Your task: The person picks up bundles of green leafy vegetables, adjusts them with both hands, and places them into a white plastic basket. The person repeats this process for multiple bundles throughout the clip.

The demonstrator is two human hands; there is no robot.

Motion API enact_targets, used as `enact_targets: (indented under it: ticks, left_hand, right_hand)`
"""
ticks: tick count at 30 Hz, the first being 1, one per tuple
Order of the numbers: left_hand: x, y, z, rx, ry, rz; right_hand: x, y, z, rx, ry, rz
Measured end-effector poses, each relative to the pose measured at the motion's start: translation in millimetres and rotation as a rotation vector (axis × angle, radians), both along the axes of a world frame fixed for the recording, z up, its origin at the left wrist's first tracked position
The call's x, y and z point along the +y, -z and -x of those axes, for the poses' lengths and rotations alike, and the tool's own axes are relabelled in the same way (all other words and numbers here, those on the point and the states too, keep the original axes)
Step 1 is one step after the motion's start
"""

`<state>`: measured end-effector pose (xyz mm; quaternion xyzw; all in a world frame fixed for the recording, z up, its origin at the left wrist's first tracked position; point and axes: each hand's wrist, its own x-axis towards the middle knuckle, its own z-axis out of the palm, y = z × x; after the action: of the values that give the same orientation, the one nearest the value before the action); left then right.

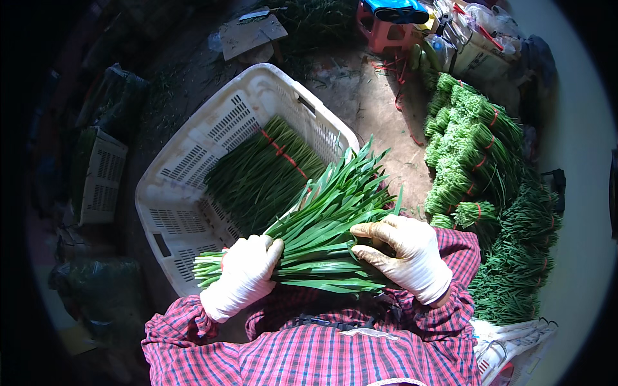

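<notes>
My left hand (250,276), in a white glove, is closed round a loose green leafy bundle (328,219) near its pale stem ends (205,267), which point left. The long flat leaves fan up and to the right. My right hand (405,257), gloved with brown-stained fingertips, curls its thumb and fingers into the leaves on the bundle's right side. Beneath and beyond the bundle is a white plastic crate (180,157), holding tied bunches of darker greens (248,177) with red bands.
Stacked banded bunches (470,154) line the right wall. Behind them stand a red stool (386,35) and a cluttered pile (476,51). A board (251,35) lies at the back. Another crate (103,177) and wrapped bundles (100,299) are at the left; white crate edges (505,344) show lower right.
</notes>
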<state>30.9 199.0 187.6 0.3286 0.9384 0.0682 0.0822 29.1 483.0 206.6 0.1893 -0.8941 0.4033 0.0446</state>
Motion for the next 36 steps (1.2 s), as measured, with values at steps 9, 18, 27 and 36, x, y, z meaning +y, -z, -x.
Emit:
enact_targets:
  ticks: [9,18,27,36]
  left_hand:
    - [-2.5,2.8,1.4,-0.030,-0.020,-0.022]
    - [-3.6,6.7,-0.4,-0.096,-0.030,-0.062]
    - [-3.3,9.6,-0.9,-0.028,-0.030,-0.145]
    - [-3.0,8.3,-0.6,-0.025,-0.020,-0.136]
  right_hand:
    - [-5.9,4.7,-3.3,-0.198,0.075,0.025]
    - [-14.3,19.7,-5.0,-0.156,0.117,0.226]
    - [37.5,16.7,-7.5,-0.325,0.574,0.680]
    - [20.3,28.1,12.1,-0.096,0.244,0.295]
